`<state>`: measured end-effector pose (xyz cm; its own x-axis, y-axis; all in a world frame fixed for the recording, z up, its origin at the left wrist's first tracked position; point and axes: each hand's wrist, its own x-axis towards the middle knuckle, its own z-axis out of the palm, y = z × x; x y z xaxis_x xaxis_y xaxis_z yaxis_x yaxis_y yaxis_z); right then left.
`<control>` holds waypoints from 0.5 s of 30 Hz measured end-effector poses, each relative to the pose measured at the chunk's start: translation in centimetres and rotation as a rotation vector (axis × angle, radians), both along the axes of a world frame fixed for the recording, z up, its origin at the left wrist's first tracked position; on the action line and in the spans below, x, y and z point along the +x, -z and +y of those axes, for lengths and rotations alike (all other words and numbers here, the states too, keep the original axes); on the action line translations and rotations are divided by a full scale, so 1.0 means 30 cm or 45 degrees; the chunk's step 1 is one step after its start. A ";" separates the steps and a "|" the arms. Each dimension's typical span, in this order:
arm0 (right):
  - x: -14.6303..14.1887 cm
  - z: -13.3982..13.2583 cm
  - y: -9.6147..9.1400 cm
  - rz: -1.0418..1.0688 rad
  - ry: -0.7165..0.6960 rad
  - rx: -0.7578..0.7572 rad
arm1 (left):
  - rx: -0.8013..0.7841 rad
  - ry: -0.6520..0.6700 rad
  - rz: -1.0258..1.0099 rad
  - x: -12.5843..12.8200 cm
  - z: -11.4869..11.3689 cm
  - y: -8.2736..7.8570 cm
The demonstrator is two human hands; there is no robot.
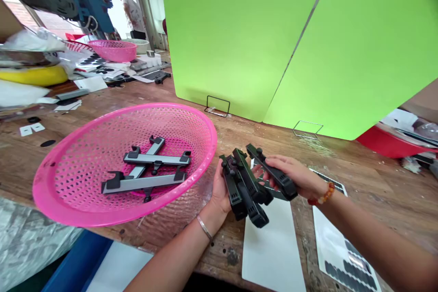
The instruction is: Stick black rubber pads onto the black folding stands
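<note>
A person's bare hands work above a wooden worktop (219,255), seen from the head. The left hand (221,189) lies palm up, its grip curled around a bundle of black bars (243,187), at least 3. They rest lengthwise against each other, likely so that 1 palm can carry them all. The right hand (290,171) closes its grip on a separate bar (273,172), thumb on top and fingers underneath, just beside the bundle and roughly in line with it; this hold probably lets the bar be lined up with the others.

The held bars are long, slim and dark, with small slots near their lower ends and rounded knobs near the upper ends. To the left, a wide pink basket (112,216) holds at least 3 grey-topped bars (145,183), lying across each other with black hooked ends and knobs below. The basket seems set close by for easy reach.

Beneath the hands lies a white sheet (273,246); to the right, partly behind the right forearm, is another sheet with dark patches (337,232). 2 bright green panels (239,32) stand upright behind, perhaps as a screen.
</note>
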<state>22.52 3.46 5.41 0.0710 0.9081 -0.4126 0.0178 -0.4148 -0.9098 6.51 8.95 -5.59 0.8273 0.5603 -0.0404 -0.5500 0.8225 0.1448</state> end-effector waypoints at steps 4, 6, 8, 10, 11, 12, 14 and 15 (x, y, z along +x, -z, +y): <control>-0.006 -0.047 0.073 -0.218 -0.091 0.128 | 0.003 0.017 0.073 -0.006 -0.008 0.003; -0.006 -0.046 0.098 -0.562 -0.202 0.288 | 0.018 0.022 0.089 -0.008 -0.010 0.007; 0.001 -0.039 0.112 -0.945 -0.299 0.409 | 0.035 0.022 0.093 -0.009 -0.010 0.011; 0.010 -0.029 0.112 -1.190 -0.367 0.459 | 0.021 0.036 0.078 -0.007 -0.011 0.015; 0.014 -0.023 0.106 -1.246 -0.404 0.465 | 0.003 0.046 0.064 -0.005 -0.012 0.018; 0.016 -0.015 0.095 -1.281 -0.444 0.464 | -0.018 0.051 0.049 -0.002 -0.014 0.022; 0.011 0.009 0.057 -1.358 -0.523 0.465 | -0.067 0.042 0.028 0.003 -0.017 0.032; 0.003 0.028 0.030 -1.407 -0.558 0.473 | -0.091 0.028 0.024 0.006 -0.017 0.037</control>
